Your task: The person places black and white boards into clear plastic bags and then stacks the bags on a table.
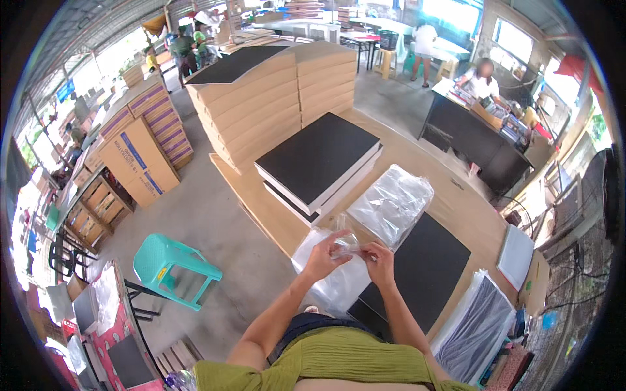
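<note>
In front of me on the brown-topped table, my left hand (324, 256) and my right hand (378, 262) pinch the upper edge of a clear plastic bag (336, 287). The bag hangs down toward me over the table's near edge. Just beyond my hands lies a stack of clear plastic bags (393, 203). To the right, flat black boards (427, 267) rest on the table, close to my right hand. Farther back stands a pile of black-topped boards with white edges (319, 159).
Tall stacks of flat brown cartons (261, 98) stand at the table's far left. Plastic-wrapped boards (476, 326) lie at the near right. A green stool (173, 264) is on the floor at left. A person (481, 81) sits behind a dark desk (473, 133) at far right.
</note>
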The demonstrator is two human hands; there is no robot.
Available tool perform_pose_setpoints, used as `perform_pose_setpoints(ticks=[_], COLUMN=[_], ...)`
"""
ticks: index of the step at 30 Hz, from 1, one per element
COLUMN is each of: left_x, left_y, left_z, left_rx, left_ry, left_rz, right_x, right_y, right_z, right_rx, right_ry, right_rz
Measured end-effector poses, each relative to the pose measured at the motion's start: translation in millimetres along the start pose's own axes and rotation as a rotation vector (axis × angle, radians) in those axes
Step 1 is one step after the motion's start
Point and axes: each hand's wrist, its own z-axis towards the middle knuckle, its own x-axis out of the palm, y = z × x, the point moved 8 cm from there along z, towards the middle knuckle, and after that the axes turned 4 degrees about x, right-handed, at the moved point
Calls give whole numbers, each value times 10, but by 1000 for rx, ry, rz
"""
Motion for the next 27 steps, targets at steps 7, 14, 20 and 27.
perform_pose_setpoints(ticks=[7,14,20,27], left_x=[134,968,811,762], left_y=[274,731,345,123], left_z=[26,-413,-786,-920], left_rx=[-49,-508,-239,-181], left_ry=[33,689,1501,1340], left_rz=[190,-913,-383,-528], right_x=[-243,-4,547,724], right_y=[203,120,-528,-306], right_z=[-152,-72,-637,-1146], right_rx=[-179,-156,461,199], right_ry=[-247,-16,1275,1849], right_rz=[-190,-99,309,509])
